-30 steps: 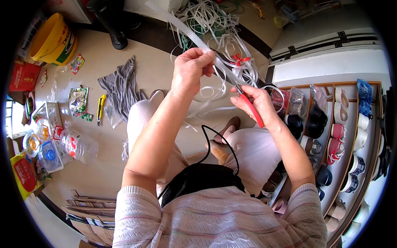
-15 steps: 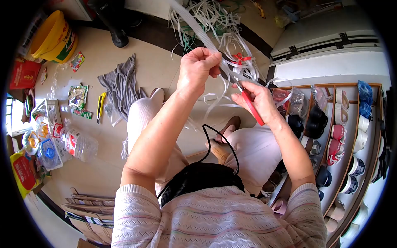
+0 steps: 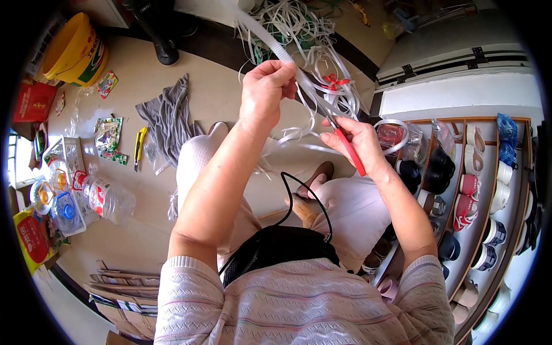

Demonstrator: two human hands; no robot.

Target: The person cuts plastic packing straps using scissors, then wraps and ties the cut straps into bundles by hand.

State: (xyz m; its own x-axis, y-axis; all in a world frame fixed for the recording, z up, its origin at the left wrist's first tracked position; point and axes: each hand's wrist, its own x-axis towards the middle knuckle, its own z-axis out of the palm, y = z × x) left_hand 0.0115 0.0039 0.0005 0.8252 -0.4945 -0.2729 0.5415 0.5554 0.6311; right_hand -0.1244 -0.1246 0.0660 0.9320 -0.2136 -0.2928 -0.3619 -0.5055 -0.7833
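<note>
The left hand (image 3: pixel 267 95) has shifted a little to the left and up in view since half a second ago. Its grip is pinched, thumb against fingers, on the white strip (image 3: pixel 261 34), which slants from the top edge down past the fingers toward the scissors (image 3: pixel 349 152).

The right hand (image 3: pixel 359 141) has hardly moved; its grip is closed round the red handles. The blades point up and to the left, right at the strip; whether they are cutting into it cannot be told.

The loose loop (image 3: pixel 407 137) beyond the right hand hangs lower than half a second ago and curls in front of the shoe rack (image 3: pixel 528 144). Below the left hand, a thin band (image 3: pixel 293 135) has also changed its curve.

The white tangle (image 3: pixel 293 29), red ribbon (image 3: pixel 334 82), grey cloth (image 3: pixel 169 112) and yellow cutter (image 3: pixel 140 148) lie as before.
</note>
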